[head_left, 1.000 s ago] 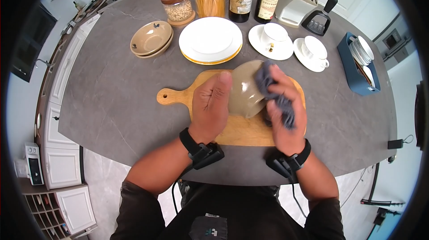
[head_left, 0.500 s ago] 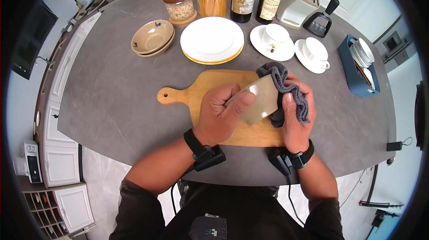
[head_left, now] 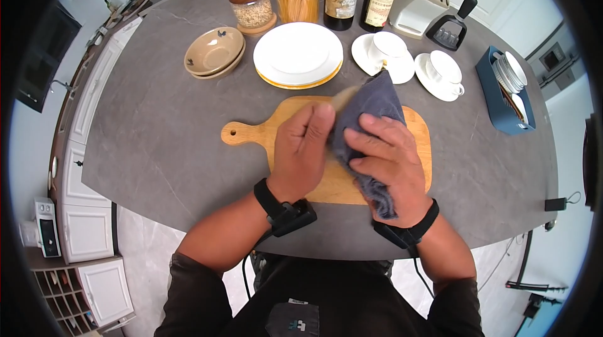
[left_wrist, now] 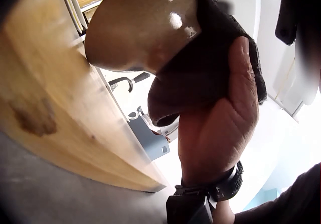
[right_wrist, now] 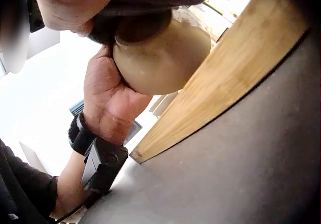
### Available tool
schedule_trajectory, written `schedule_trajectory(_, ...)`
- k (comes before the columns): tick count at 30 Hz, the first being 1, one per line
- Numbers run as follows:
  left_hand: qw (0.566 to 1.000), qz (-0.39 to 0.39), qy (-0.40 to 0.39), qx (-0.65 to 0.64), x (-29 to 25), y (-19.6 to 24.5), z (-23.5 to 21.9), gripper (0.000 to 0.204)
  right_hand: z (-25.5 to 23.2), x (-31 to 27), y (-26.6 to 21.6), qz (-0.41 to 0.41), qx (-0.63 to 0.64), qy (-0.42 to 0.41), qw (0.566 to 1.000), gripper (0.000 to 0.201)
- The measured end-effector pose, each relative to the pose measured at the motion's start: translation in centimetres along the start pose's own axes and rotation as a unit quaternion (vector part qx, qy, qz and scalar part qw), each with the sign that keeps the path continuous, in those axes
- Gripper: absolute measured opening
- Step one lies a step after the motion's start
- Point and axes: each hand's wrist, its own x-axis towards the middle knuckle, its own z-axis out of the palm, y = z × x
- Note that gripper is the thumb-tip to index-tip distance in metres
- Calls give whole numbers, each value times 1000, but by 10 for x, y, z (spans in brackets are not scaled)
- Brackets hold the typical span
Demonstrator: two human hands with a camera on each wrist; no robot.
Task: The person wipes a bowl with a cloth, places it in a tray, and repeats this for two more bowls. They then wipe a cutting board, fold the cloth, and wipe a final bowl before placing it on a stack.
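Observation:
My left hand (head_left: 300,152) grips a glazed beige bowl (left_wrist: 135,25) by its edge, held tilted over a wooden cutting board (head_left: 414,155). In the head view most of the bowl is hidden behind the cloth and hands. A dark grey-blue cloth (head_left: 372,101) drapes over the bowl's right side. My right hand (head_left: 392,167) holds this cloth against the bowl, with fingers spread across its outside. The left wrist view shows the right thumb laid along the cloth. From the right wrist, the bowl's rounded outside (right_wrist: 163,66) rests against the left palm.
Behind the board stand two stacked beige bowls (head_left: 213,54), stacked white plates (head_left: 298,54), and two white cups on saucers (head_left: 440,70). Farther back are an oat jar (head_left: 251,7), spaghetti, two dark bottles and a knife block (head_left: 418,4). A blue bin (head_left: 496,95) of dishes sits right.
The bowl has turned in the left hand and is now mostly covered. The cloth, bunched before, is spread over its side, and the right hand has moved left with it.

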Motion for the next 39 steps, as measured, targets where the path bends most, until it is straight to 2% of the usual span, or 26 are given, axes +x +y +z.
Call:
schedule_trajectory(2,999,-14,20,-35,1,-1,-1,42,4,0,-1,-4,-13,-3,1000,49)
schedule_trajectory(4,998,-19,8,-53,1,-4,-1,43,10,-2,1,45,35,61,996,44)
schedule_trajectory(5,998,-18,9,-54,1,-6,-1,43,12,-1,2,45,35,60,997,44)
schedule_trajectory(7,995,-74,21,-58,1,-8,-3,44,14,-1,3,134,18,134,982,35)
schedule_trajectory(8,995,-73,21,-58,2,-7,-4,44,15,-4,5,133,17,134,982,35)
schedule_trajectory(10,986,-116,25,-114,6,-4,-6,52,20,-15,13,306,110,153,933,32)
schedule_trajectory(11,987,-114,25,-114,7,-6,-8,52,22,-21,18,314,83,130,937,32)
schedule_trajectory(12,985,-112,29,-125,9,-10,-10,53,22,-19,16,312,83,130,938,32)
schedule_trajectory(14,984,-110,35,-136,8,-14,-11,55,22,-17,11,217,-14,125,968,33)
schedule_trajectory(16,973,-138,52,-180,9,-8,-8,53,20,-17,9,206,-27,125,970,38)
schedule_trajectory(17,973,-137,52,-180,10,-6,-4,53,18,-16,5,167,-39,103,980,42)
schedule_trajectory(18,966,-144,92,-193,11,-4,1,47,18,-15,2,127,-50,80,987,47)
schedule_trajectory(19,958,-151,132,-205,13,-3,4,45,21,-15,-2,122,-40,74,989,57)
schedule_trajectory(20,958,-151,133,-204,12,-8,0,45,22,-13,-2,122,-40,74,989,57)
schedule_trajectory(22,979,-124,78,-141,9,-18,-8,44,21,-11,-4,87,-66,67,992,58)
schedule_trajectory(25,988,-95,66,-100,7,-20,-5,46,17,-9,2,40,-99,75,991,56)
schedule_trajectory(28,993,-83,59,-68,5,-10,-1,46,13,-7,6,28,-141,93,985,52)
schedule_trajectory(32,993,-88,46,-68,3,-13,-5,47,13,-7,-1,70,-171,94,978,54)
schedule_trajectory(34,994,-74,58,-53,4,-11,-3,48,15,-7,-8,146,-150,98,973,46)
schedule_trajectory(35,994,-73,58,-52,4,-12,-2,48,16,-7,-10,145,-149,99,973,46)
schedule_trajectory(37,993,-66,68,-64,4,-14,-1,47,17,-7,-13,217,-90,107,966,35)
schedule_trajectory(38,994,-66,67,-64,3,-12,0,47,15,-7,-14,217,-91,109,966,35)
schedule_trajectory(39,991,-80,79,-70,4,-6,2,47,12,-6,-15,219,-41,92,971,31)
